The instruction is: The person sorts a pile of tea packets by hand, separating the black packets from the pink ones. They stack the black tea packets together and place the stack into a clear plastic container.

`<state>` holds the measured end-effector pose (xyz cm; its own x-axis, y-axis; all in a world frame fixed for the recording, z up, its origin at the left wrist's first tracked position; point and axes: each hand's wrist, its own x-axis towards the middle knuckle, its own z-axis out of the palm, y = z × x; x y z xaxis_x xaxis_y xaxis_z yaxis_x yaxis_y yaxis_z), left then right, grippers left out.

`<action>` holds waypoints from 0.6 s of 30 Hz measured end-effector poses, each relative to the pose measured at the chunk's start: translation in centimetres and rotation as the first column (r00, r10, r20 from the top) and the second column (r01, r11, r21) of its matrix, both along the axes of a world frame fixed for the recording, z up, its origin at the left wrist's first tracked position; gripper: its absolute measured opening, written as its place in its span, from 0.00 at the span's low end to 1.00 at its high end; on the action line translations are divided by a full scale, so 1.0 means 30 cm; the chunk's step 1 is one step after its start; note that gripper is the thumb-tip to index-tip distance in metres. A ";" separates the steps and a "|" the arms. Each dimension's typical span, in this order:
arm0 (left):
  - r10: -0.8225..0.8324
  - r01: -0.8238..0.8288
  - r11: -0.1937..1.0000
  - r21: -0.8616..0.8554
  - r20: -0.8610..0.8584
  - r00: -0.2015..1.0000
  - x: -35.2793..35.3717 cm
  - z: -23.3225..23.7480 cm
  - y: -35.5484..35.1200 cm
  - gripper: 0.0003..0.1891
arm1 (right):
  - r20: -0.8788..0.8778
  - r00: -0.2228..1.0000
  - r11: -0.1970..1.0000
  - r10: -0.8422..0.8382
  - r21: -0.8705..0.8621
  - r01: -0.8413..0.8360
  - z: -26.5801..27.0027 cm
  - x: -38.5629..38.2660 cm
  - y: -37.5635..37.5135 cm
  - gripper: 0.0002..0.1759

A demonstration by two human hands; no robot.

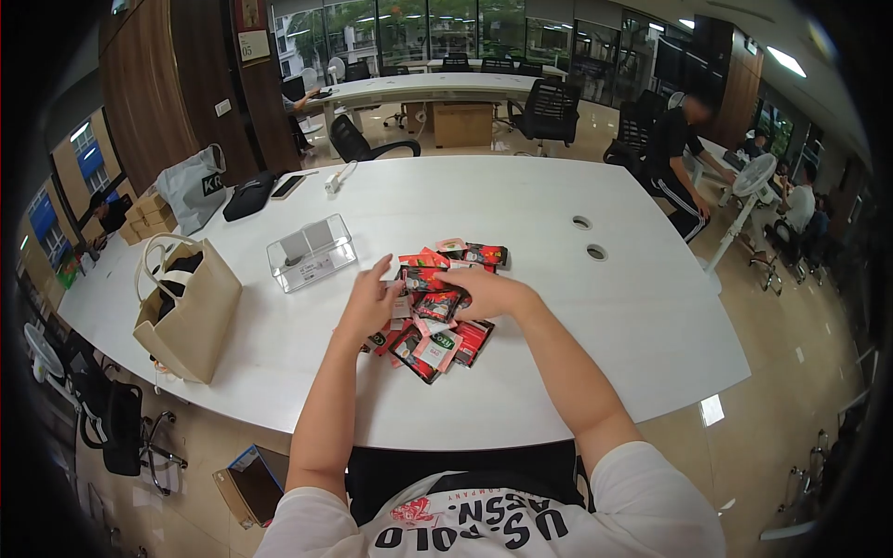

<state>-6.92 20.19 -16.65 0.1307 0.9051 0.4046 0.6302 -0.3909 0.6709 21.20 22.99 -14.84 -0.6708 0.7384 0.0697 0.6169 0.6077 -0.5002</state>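
Note:
A heap of several small red, black and pink sachets (pixel 437 316) lies on the white table (pixel 577 316) in front of me. My left hand (pixel 370 299) rests on the left side of the heap, fingers spread and pointing up toward the top packets. My right hand (pixel 486 290) lies over the middle of the heap, fingers curled onto a dark sachet (pixel 437 303). Whether either hand truly grips a packet is unclear. A clear plastic box (pixel 311 251) stands just left of the heap.
A beige tote bag (pixel 186 312) stands at the table's left edge. A grey bag (pixel 193 191), a black pouch (pixel 249 197) and a phone (pixel 287 186) lie farther back. Two cable holes (pixel 588 237) sit to the right. A person (pixel 677 158) stands beyond the table, with office chairs around.

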 end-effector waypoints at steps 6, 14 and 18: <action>0.074 -0.149 0.945 -0.292 -0.253 0.965 -0.191 0.044 -0.036 0.61 | 0.009 0.953 0.953 -0.302 0.036 0.302 0.098 0.129 0.036 0.52; 0.010 -0.243 0.881 -0.406 -0.497 0.868 -0.081 -0.039 -0.273 0.92 | -0.058 0.799 0.788 -0.599 0.139 0.600 -0.217 0.152 0.156 0.71; 0.001 -0.104 0.966 -0.235 -0.400 0.916 -0.011 -0.093 -0.233 0.93 | -0.023 0.878 0.868 -0.477 0.144 0.475 -0.214 0.053 0.114 0.73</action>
<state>-7.25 13.19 -19.43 0.1818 0.9789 0.0930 0.8774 -0.2042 0.4341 22.79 26.42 -21.27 -0.2417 0.9514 0.1908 0.8552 0.3017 -0.4215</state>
